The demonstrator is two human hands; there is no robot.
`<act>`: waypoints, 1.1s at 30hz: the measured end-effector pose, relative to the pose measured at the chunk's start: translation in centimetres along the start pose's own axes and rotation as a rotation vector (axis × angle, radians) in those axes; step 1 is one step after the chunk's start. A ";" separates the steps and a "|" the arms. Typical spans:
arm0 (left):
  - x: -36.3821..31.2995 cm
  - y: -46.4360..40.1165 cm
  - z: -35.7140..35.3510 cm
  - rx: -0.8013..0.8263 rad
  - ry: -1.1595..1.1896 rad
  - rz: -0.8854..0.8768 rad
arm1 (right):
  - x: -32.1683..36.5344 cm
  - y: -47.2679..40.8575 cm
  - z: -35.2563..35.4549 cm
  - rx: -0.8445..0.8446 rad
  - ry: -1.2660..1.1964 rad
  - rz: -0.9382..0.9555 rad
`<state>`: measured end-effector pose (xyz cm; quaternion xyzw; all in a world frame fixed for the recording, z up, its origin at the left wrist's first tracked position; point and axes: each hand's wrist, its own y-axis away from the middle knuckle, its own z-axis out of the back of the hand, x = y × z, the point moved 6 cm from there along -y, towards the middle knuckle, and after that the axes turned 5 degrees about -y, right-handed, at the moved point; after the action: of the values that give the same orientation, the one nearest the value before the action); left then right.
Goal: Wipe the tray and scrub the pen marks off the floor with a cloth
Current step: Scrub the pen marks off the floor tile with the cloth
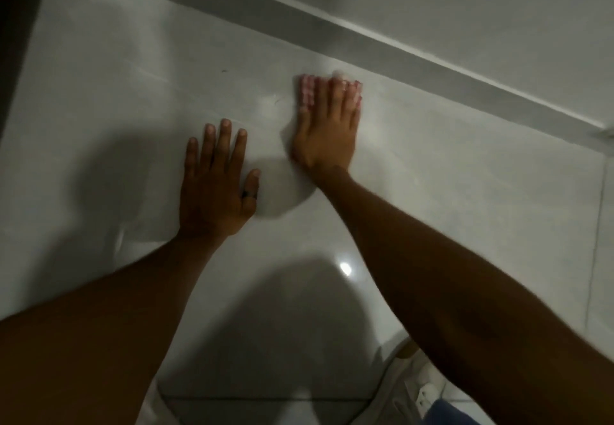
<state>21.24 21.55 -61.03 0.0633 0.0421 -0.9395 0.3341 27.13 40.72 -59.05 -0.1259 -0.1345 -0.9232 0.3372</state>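
Observation:
My right hand (327, 125) lies flat on the white tiled floor (448, 192), pressing down a pink-and-white checked cloth (307, 91). Only the cloth's far edge shows past my fingertips. My left hand (216, 185) rests flat on the floor to the left, fingers spread, a dark ring on the thumb, holding nothing. Faint thin pen marks (275, 101) show on the tile just left of the cloth, and a small dark mark (224, 71) lies farther back. No tray is in view.
A grey skirting board (365, 42) runs diagonally along the white wall behind the hands. A dark edge (16, 26) stands at the far left. My knees in light clothing (408, 388) are at the bottom. A light glare spot (345, 268) shines on the tile.

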 end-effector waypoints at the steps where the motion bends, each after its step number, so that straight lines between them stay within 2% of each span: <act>1: 0.0 0.0 0.1 -0.008 -0.002 0.000 | 1.5 0.3 -0.7 0.039 0.004 0.117; 3: -0.2 0.0 0.1 -0.010 -0.003 -0.004 | 2.9 0.8 -1.6 0.078 0.030 0.328; 4: -0.2 -0.1 0.1 -0.005 -0.001 0.003 | 2.7 0.7 -1.8 0.060 0.017 0.288; 6: 0.0 -0.1 0.0 0.015 0.005 0.013 | 2.5 0.6 -1.6 -0.006 -0.028 0.085; 7: 0.0 -0.1 0.0 0.026 0.004 0.008 | 3.1 0.9 -1.7 -0.010 -0.023 0.085; 9: -0.2 -0.1 0.1 0.030 -0.014 -0.004 | 4.0 1.0 -2.4 0.040 0.017 0.273; 10: -0.2 -0.1 0.2 0.021 -0.018 0.001 | 3.8 0.7 -2.4 0.042 0.008 0.286; 13: -0.1 0.0 0.4 -0.008 -0.007 0.009 | 3.3 0.8 -2.0 -0.030 -0.020 0.032; 14: -0.2 0.0 0.4 0.000 -0.012 0.000 | 4.1 1.1 -2.4 -0.009 0.008 0.097; 16: -0.3 -0.2 0.3 0.017 -0.025 -0.010 | 5.2 1.4 -3.3 0.086 0.067 0.398; 17: -0.2 -0.2 0.3 0.016 -0.021 -0.007 | 4.7 1.1 -3.1 0.091 0.063 0.447; 18: -0.1 -0.1 0.4 0.008 -0.013 0.000 | 3.8 0.4 -2.5 0.053 0.042 0.377; 21: -0.1 0.0 0.5 -0.005 0.006 0.009 | 1.6 -0.3 -1.7 -0.069 -0.049 -0.083; 22: -0.1 -0.1 0.5 -0.009 0.010 0.009 | 2.0 0.0 -1.9 -0.086 -0.072 -0.128; 24: -0.2 -0.1 0.4 -0.016 0.013 0.006 | 2.7 1.1 -2.1 -0.066 -0.062 -0.026; 27: -0.2 -0.1 0.2 -0.020 0.011 -0.002 | 1.3 4.3 -2.7 0.053 0.058 0.243; 29: -0.1 -0.1 0.2 -0.019 0.012 -0.004 | -0.4 8.0 -3.1 0.117 0.101 0.345; 33: -0.1 -0.1 0.0 -0.022 0.015 -0.001 | -5.3 14.0 -2.4 0.123 0.107 0.566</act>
<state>21.23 21.63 -60.98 0.0667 0.0551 -0.9387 0.3338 39.92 32.73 -60.75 -0.0888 -0.1316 -0.7881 0.5948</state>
